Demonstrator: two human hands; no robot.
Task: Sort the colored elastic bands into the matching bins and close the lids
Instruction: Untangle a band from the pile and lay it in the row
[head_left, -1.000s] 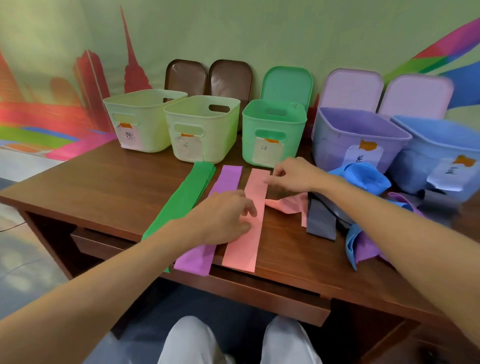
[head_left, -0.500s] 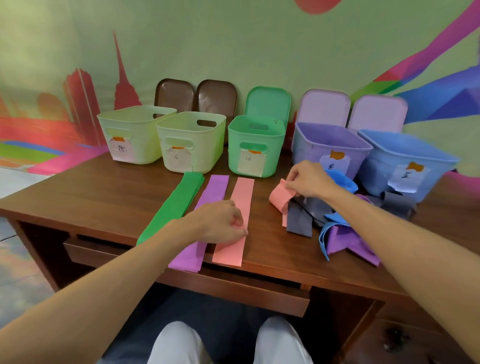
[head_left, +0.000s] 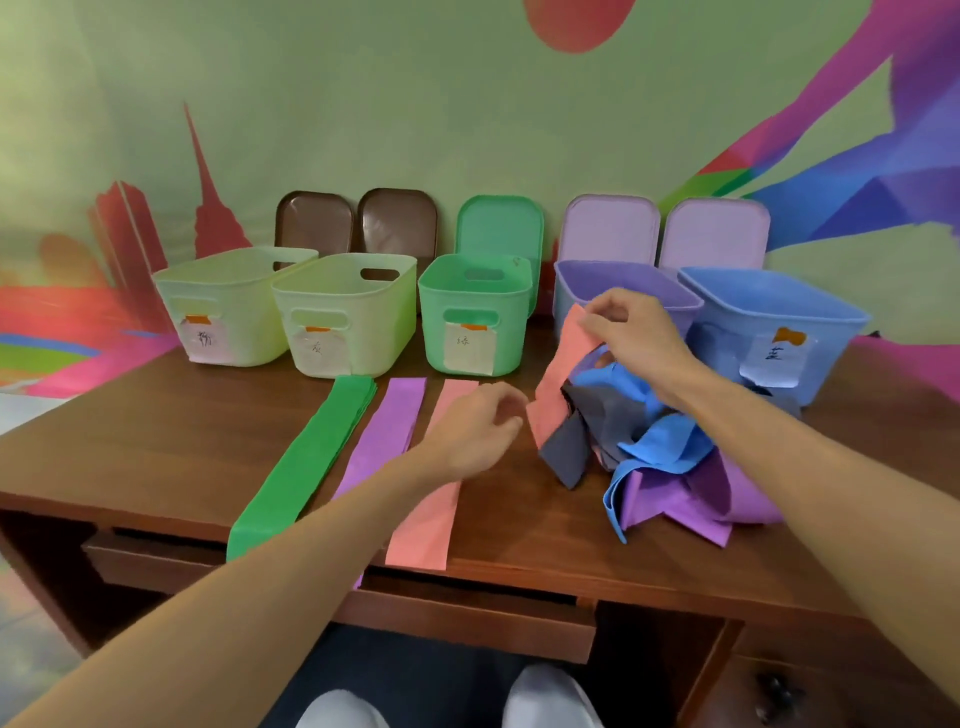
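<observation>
Three flat bands lie side by side on the desk: a green stack (head_left: 306, 462), a purple band (head_left: 382, 436) and a pink band (head_left: 426, 514). My right hand (head_left: 631, 332) pinches a second pink band (head_left: 558, 379) and holds it up out of a tangled pile of grey, blue and purple bands (head_left: 670, 467). My left hand (head_left: 475, 431) hovers over the flat pink band, fingers loosely curled, holding nothing. Open bins stand in a row behind: two pale yellow-green (head_left: 228, 312) (head_left: 343, 317), a green one (head_left: 475, 317), a purple one (head_left: 623, 283) and a blue one (head_left: 774, 322).
Lids lean on the wall behind the bins: two brown (head_left: 358, 221), one green (head_left: 501, 223), two lilac (head_left: 665, 231). The wooden desk (head_left: 156, 431) has a drawer slightly open below its front edge. My knees show under the desk.
My right hand has lifted the pink band up from the pile toward the purple bin. My left hand has risen off the flat pink band and moved right.
</observation>
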